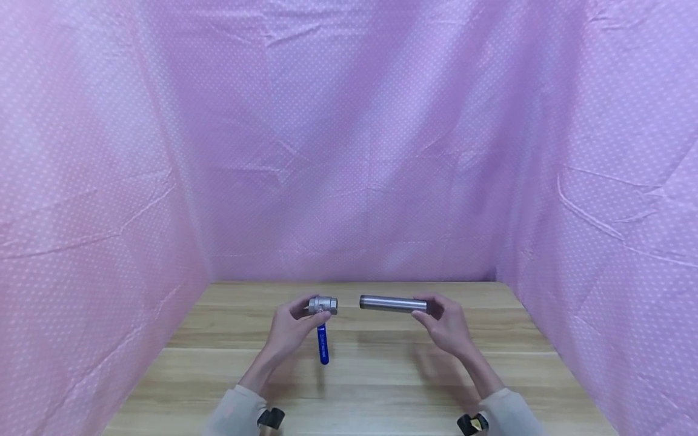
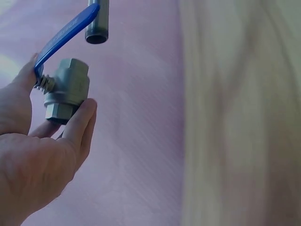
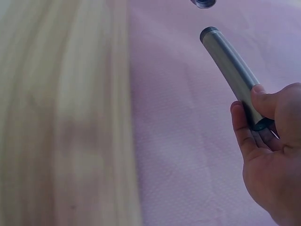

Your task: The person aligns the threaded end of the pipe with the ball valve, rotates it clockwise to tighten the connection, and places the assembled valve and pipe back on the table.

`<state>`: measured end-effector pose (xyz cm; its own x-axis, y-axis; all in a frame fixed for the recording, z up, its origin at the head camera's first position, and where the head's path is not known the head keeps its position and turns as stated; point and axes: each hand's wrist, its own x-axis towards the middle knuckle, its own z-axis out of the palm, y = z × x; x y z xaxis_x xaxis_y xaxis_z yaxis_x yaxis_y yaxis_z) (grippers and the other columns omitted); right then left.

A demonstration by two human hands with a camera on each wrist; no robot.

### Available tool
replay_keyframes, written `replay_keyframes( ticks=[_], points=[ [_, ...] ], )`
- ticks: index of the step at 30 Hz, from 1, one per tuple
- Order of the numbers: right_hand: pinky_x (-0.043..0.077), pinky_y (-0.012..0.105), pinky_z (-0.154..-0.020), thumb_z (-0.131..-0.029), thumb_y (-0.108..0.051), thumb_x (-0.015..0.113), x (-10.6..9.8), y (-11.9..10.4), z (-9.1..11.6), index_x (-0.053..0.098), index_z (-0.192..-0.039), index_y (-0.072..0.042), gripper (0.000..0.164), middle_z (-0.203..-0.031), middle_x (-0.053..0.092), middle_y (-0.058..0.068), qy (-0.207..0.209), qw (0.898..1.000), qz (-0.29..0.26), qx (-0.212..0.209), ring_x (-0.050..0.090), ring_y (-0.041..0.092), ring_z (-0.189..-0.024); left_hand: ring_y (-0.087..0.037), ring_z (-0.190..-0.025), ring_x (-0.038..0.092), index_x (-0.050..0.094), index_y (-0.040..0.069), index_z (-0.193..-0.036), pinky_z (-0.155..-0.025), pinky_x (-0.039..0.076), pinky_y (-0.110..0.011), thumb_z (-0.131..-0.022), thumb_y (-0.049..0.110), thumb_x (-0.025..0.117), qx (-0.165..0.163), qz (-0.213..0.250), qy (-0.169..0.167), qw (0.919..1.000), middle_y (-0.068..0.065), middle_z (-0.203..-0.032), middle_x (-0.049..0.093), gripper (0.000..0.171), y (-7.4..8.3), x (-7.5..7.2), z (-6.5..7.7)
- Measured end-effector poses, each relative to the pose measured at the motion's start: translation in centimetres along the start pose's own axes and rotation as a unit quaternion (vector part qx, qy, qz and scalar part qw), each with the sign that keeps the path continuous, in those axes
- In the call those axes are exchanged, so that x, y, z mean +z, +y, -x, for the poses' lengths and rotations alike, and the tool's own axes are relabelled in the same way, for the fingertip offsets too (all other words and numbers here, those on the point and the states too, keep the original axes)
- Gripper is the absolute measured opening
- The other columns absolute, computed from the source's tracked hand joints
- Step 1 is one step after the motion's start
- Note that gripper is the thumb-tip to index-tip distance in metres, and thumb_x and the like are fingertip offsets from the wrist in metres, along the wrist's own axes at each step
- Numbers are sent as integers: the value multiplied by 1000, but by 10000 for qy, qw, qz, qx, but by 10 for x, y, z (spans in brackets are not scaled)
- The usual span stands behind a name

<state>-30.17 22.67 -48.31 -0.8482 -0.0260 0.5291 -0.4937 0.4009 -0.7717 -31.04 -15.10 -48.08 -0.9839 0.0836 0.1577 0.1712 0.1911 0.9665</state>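
Observation:
Above the table, my left hand (image 1: 290, 330) grips a silver metal ball valve (image 1: 324, 304) between thumb and fingers. Its blue lever handle (image 1: 323, 345) points down toward me in the head view. To the right, my right hand (image 1: 448, 324) pinches the near end of a metal pipe (image 1: 389, 303), held almost level. The pipe's free end (image 3: 210, 34), with a dark threaded band, faces the valve across a short gap. In the left wrist view the valve's body (image 2: 68, 87) stands near the open pipe end (image 2: 97, 35), apart from it.
A light wooden table (image 1: 360, 387) lies under both hands, with their shadows on it. Pink dotted curtains (image 1: 349, 151) enclose the back and both sides. Dark straps (image 1: 271, 418) sit at the cuffs of the pale sleeves (image 1: 234, 412).

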Motion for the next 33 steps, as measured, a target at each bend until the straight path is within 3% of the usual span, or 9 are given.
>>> replay_keyframes(
  ticks=[7,12,17,20,23,28,33],
  points=[
    [62,10,-64,-91,8,88,-11,-19,-4,78,-123,5,33,-97,80,22,388,9978,-235,-482,67,-3,-80,-26,-135,76,67,17,-156,-113,67,-24,-96,23,93,169,615,228,9977,-14,-148,76,66,27,1,4],
    [55,11,-55,-88,15,87,-19,-39,-6,80,-123,2,39,-91,77,5,652,9919,-394,-1015,60,-3,-73,-22,-137,73,65,11,-157,-115,66,-24,-97,11,90,592,814,218,9947,-17,-154,70,65,47,3,8],
    [55,11,-58,-83,24,85,-25,-60,-8,79,-123,5,44,-93,74,-6,835,9821,-531,-1600,61,-2,-77,-11,-132,74,65,10,-157,-116,66,-27,-96,4,89,907,901,247,9915,-18,-154,70,66,65,5,16],
    [55,8,-59,-82,26,83,-30,-72,-7,78,-123,8,45,-99,75,-15,820,9796,-592,-1739,62,-5,-79,-7,-129,75,64,8,-157,-114,67,-28,-95,0,88,1089,1006,298,9885,-18,-154,69,67,74,7,20],
    [61,5,-68,-80,31,80,-34,-83,-7,75,-123,14,46,-109,80,-18,772,9749,-886,-1890,70,-7,-88,-7,-129,76,64,6,-156,-113,68,-29,-94,-3,88,1295,1092,317,9850,-20,-154,68,68,84,10,25],
    [70,12,-89,-78,38,75,-39,-93,-8,68,-122,26,46,-123,83,-1,582,9498,-1764,-2516,80,4,-107,-8,-128,77,64,3,-156,-111,69,-29,-92,-7,88,1657,1098,270,9797,-24,-154,67,68,96,15,33],
    [71,16,-94,-83,32,78,-40,-98,-8,65,-121,29,41,-126,82,11,404,9308,-2107,-2960,82,11,-111,-7,-128,78,64,1,-155,-111,68,-29,-91,-9,88,1907,1061,216,9757,-27,-154,67,69,103,18,37]
  ],
)
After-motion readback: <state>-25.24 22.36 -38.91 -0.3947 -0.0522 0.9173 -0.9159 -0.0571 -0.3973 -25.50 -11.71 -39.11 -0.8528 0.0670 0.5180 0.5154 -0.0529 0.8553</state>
